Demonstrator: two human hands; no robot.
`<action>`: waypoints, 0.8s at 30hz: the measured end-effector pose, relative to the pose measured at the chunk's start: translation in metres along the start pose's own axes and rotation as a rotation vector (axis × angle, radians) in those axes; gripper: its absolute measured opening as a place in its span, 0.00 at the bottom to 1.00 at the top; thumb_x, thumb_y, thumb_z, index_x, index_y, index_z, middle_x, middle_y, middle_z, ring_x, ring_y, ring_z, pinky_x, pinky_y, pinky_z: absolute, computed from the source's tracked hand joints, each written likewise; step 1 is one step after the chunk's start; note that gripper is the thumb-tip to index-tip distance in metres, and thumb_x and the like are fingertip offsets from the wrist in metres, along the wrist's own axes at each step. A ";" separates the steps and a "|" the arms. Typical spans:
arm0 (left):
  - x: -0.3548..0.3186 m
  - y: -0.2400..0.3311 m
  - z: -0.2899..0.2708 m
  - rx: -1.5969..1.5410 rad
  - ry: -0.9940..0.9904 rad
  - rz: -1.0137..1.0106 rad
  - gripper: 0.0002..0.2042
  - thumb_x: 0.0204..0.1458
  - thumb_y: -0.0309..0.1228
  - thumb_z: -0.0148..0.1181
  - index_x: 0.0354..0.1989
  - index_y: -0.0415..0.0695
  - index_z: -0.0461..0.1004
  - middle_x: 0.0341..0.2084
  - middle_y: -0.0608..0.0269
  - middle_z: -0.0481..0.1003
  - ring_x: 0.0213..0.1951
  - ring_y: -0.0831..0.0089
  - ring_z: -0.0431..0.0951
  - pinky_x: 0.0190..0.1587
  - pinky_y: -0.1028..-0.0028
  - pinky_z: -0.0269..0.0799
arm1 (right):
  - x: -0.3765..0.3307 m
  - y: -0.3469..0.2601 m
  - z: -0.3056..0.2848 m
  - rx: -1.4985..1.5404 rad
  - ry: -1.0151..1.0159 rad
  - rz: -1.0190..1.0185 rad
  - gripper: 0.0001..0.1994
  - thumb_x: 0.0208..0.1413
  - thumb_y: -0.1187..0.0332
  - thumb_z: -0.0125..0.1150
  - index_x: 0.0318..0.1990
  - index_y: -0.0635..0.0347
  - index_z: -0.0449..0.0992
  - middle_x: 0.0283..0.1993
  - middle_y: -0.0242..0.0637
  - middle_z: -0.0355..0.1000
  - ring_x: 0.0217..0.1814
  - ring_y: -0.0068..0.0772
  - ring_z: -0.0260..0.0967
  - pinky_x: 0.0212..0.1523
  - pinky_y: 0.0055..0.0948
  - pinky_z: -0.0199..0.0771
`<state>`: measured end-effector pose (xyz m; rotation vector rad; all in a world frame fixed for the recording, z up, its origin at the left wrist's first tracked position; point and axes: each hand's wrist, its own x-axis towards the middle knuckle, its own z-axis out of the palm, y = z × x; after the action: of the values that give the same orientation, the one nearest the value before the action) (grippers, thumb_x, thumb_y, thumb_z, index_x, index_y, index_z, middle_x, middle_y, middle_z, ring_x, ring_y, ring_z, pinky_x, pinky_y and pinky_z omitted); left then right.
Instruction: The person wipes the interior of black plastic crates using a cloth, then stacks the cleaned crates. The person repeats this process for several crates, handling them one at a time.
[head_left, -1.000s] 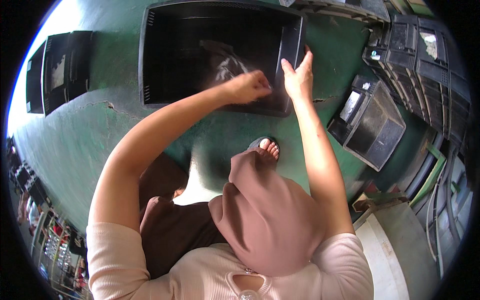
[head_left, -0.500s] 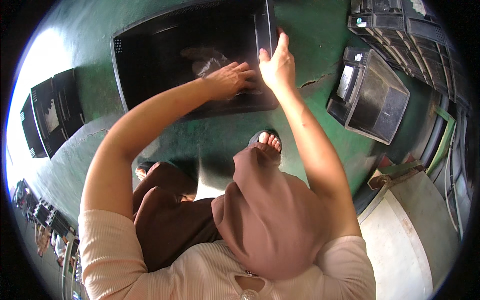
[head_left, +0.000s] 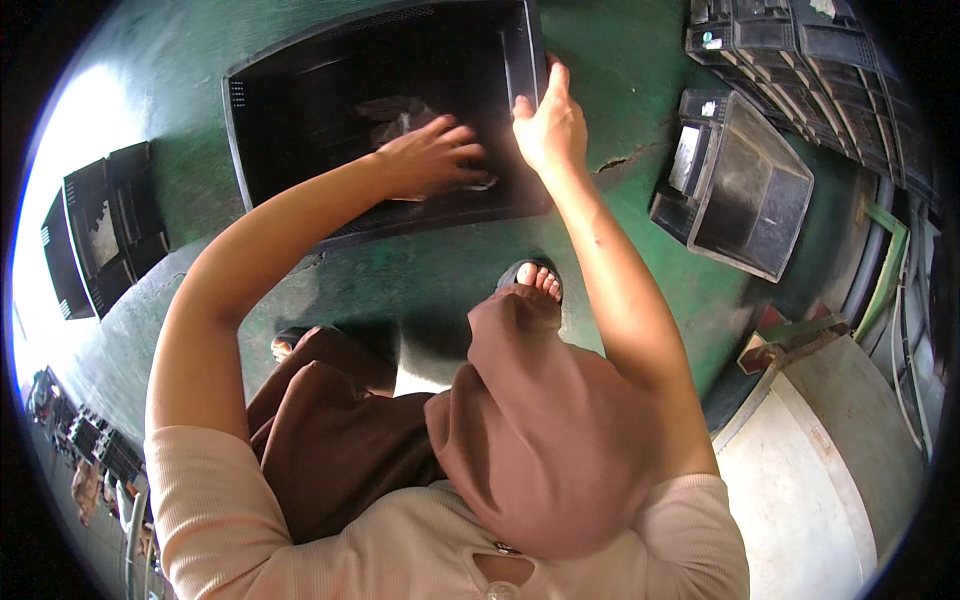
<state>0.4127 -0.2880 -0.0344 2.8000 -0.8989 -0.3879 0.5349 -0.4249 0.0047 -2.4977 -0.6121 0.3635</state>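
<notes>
A large black plastic crate [head_left: 522, 60] lies in front of me on the green floor, its open side facing up. My left hand [head_left: 432, 160] is inside it, slightly blurred, with fingers curled over a crumpled greyish-brown rag [head_left: 395, 108]. Part of the rag spreads beyond the hand, and a shiny bit shows under the fingertips; whether it is cloth or plastic film is hard to tell. At the crate's right side, my right hand [head_left: 553, 125] grips the rim, thumb on the inner side and fingers on the outside.
To the right sits a smaller open black bin [head_left: 755, 190] beside stacked black crates [head_left: 800, 75]. More black crates [head_left: 105, 230] stand at the left. A pale curved panel [head_left: 800, 460] is close by my right side. The green floor [head_left: 620, 210] has a crack.
My left hand has slid a little leftward inside the crate, with the rag shifting under it. The right hand keeps its hold on the rim.
</notes>
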 end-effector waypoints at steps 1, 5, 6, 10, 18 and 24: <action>0.009 0.001 -0.001 0.132 -0.069 0.030 0.21 0.48 0.37 0.57 0.54 0.67 0.68 0.53 0.69 0.63 0.57 0.66 0.59 0.61 0.57 0.52 | 0.000 -0.002 0.000 0.005 -0.014 0.015 0.29 0.48 0.70 0.57 0.58 0.56 0.55 0.36 0.53 0.74 0.36 0.55 0.73 0.37 0.47 0.74; 0.021 -0.011 0.019 0.272 0.116 0.036 0.17 0.50 0.44 0.53 0.50 0.65 0.72 0.52 0.69 0.63 0.56 0.66 0.59 0.61 0.58 0.52 | 0.001 -0.002 -0.005 0.052 -0.050 0.035 0.31 0.49 0.68 0.56 0.61 0.56 0.53 0.40 0.57 0.72 0.41 0.59 0.72 0.43 0.46 0.72; 0.022 -0.013 0.017 0.312 0.085 -0.001 0.17 0.49 0.43 0.53 0.50 0.64 0.71 0.51 0.69 0.63 0.56 0.66 0.59 0.61 0.58 0.52 | 0.000 -0.001 -0.006 0.060 -0.067 0.057 0.31 0.50 0.67 0.56 0.62 0.56 0.52 0.41 0.60 0.72 0.43 0.60 0.71 0.45 0.46 0.71; 0.021 -0.057 0.024 0.482 0.282 -0.540 0.20 0.48 0.36 0.52 0.53 0.53 0.68 0.50 0.66 0.65 0.54 0.66 0.61 0.52 0.58 0.59 | 0.001 -0.004 -0.004 0.069 -0.109 0.067 0.31 0.49 0.69 0.57 0.61 0.56 0.52 0.45 0.60 0.70 0.45 0.60 0.69 0.47 0.46 0.70; 0.062 -0.057 0.011 0.198 0.373 -0.824 0.17 0.50 0.34 0.50 0.50 0.50 0.70 0.44 0.64 0.64 0.47 0.66 0.64 0.42 0.57 0.59 | -0.001 0.001 -0.002 0.027 -0.023 -0.044 0.30 0.48 0.71 0.56 0.60 0.54 0.53 0.40 0.56 0.72 0.40 0.58 0.72 0.40 0.47 0.72; 0.086 -0.049 0.001 -0.129 0.371 -0.929 0.23 0.46 0.31 0.51 0.55 0.49 0.66 0.47 0.56 0.68 0.50 0.61 0.68 0.46 0.54 0.65 | -0.001 0.009 0.001 0.037 0.007 -0.063 0.30 0.47 0.72 0.57 0.59 0.54 0.53 0.39 0.55 0.72 0.39 0.59 0.72 0.39 0.48 0.72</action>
<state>0.5061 -0.2996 -0.0638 2.8337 0.5166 -0.0134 0.5366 -0.4317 -0.0004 -2.4370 -0.6734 0.3397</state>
